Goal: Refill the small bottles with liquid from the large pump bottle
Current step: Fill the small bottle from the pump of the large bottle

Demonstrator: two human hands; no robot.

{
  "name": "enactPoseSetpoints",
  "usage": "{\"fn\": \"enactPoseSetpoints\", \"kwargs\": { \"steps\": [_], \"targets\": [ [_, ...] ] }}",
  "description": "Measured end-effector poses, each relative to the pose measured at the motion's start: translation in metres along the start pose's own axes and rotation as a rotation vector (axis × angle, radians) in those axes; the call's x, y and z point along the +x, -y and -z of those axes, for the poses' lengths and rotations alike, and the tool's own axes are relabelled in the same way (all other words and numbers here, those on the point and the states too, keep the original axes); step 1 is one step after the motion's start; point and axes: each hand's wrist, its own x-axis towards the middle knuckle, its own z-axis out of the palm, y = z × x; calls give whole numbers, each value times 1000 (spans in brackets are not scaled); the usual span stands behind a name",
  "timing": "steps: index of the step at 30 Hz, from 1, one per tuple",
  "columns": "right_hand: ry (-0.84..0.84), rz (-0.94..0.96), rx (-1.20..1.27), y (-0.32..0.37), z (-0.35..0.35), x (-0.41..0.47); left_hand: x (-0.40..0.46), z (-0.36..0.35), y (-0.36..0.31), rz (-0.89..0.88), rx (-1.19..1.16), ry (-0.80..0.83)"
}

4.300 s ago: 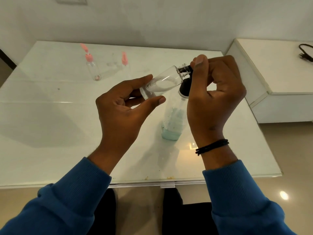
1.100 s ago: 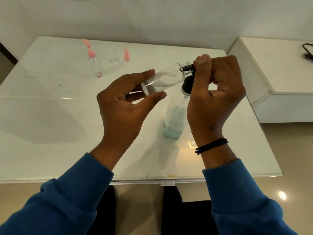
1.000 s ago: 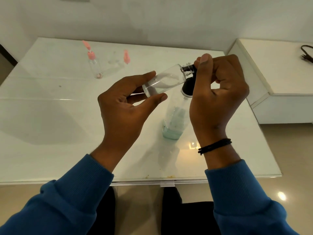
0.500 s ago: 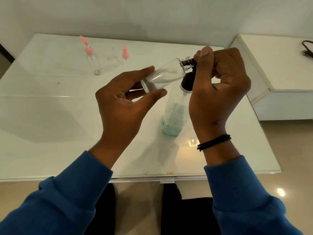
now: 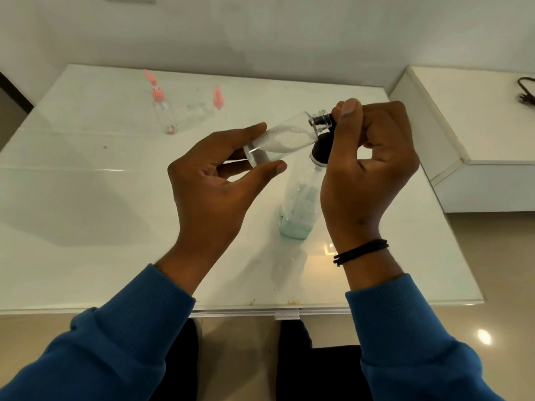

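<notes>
Left hand holds a tilted small bottle against the pump gripped by the right hand.

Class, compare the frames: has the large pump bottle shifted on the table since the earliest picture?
No. The large pump bottle stands at the same spot on the table, just behind the bright reflection near the front edge; only the camera shifted.

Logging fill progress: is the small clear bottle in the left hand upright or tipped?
Tipped. The small clear bottle lies nearly sideways in the left hand, neck against the black pump nozzle, whitish liquid pooled along its lower side.
</notes>
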Motion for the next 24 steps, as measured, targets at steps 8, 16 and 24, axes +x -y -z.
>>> {"fn": "enactPoseSetpoints", "kwargs": {
  "steps": [8,16,24],
  "targets": [
    [-10,37,-31,0,2,4,-1,-2,0,2,-15,8],
    [-8,49,-32,3,2,8,0,-2,2,14,-28,11],
    [1,42,-36,2,1,2,0,-1,3,15,-4,1]
  ]
}}
